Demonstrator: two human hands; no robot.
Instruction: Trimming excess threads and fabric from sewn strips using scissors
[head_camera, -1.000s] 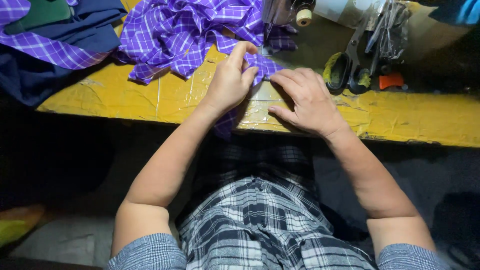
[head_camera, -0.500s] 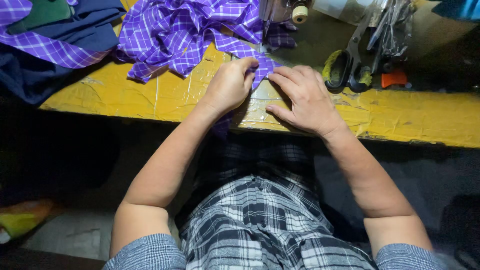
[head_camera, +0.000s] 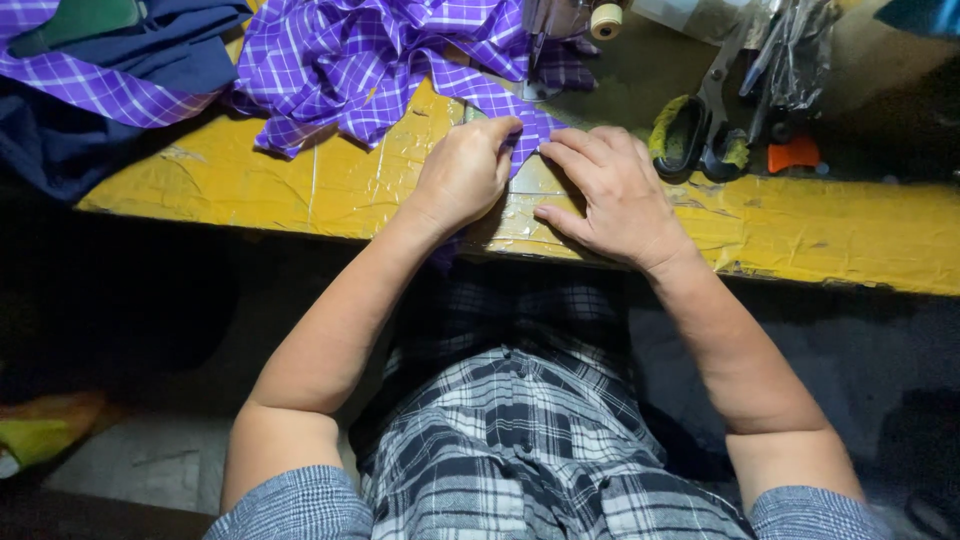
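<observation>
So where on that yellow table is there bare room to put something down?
Bare yellow table runs right of the right hand, below the scissors. Another patch lies left of the left hand, below the purple checked cloth. The back edge is crowded with cloth, scissors and tools.

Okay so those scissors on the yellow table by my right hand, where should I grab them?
Take the scissors by their padded handle loops, which lie nearest the table's front edge, beside your right hand. Probably come from your own side; the blades point away toward the clutter.
</observation>
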